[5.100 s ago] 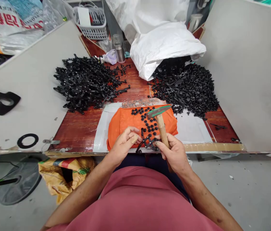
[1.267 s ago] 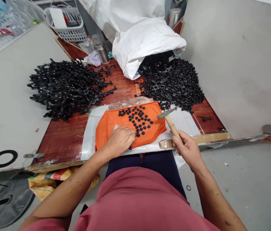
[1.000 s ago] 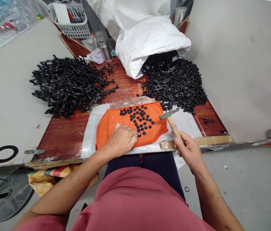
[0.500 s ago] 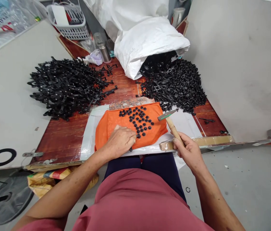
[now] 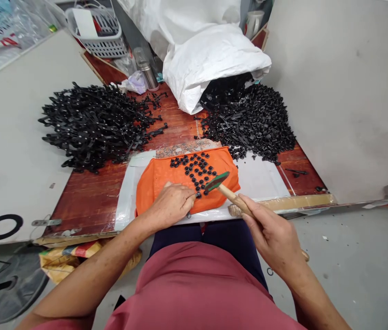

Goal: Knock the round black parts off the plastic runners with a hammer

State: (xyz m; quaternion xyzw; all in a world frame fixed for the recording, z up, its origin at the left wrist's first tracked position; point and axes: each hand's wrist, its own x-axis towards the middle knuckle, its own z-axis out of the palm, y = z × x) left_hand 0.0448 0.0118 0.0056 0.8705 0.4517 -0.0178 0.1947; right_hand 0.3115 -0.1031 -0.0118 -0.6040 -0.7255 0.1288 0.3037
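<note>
My right hand (image 5: 273, 229) is wrapped round the wooden handle of a hammer (image 5: 228, 191), whose green-and-dark head hangs over the right part of an orange cloth (image 5: 161, 172). Round black plastic pieces (image 5: 194, 172) stand in loose rows on that cloth. Near its front edge rests my left hand (image 5: 173, 201), closed, fingertips pressed together beside the nearest black pieces. What those fingers pinch, if anything, is hidden. One small dark piece (image 5: 189, 215) shows just below them.
A heap of black strap-like parts (image 5: 91, 123) lies on the left of the red-brown table (image 5: 87, 197). From a white sack (image 5: 214, 55) more small black parts (image 5: 259, 119) spill at the back right. A flask (image 5: 149, 75) and a grey basket (image 5: 101, 41) stand behind.
The hammer has swung left and down, from the right edge of the orange cloth to over the black pieces. My right hand has moved with it; my left hand has stayed nearly still.
</note>
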